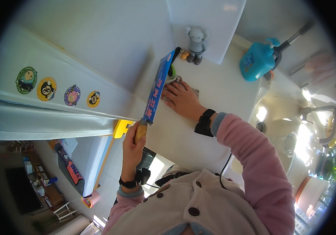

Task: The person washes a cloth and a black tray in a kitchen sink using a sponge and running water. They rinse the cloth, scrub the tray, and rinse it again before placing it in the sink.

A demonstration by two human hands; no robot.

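My left hand [133, 145] is closed around the wooden handle of a knife [140, 132], whose blade is held upward inside a blue cardboard sleeve [160, 88] that bears writing. My right hand [184, 100] lies flat, fingers spread, on a crumpled patterned cloth [196, 92] on the white countertop [215, 88]. Just beyond the cloth, partly behind the sleeve, are a small green item [172, 71] and a black item [176, 55]. A grey toy figure [197, 44] stands at the back of the counter beside a small orange-brown object [184, 55].
A turquoise pump bottle [256, 62] stands at the right back, near the sink basin [273, 117] with its faucet [326, 108]. A clear glass vessel [290, 144] is by the basin. At left, a white panel with round stickers [72, 95] borders the counter.
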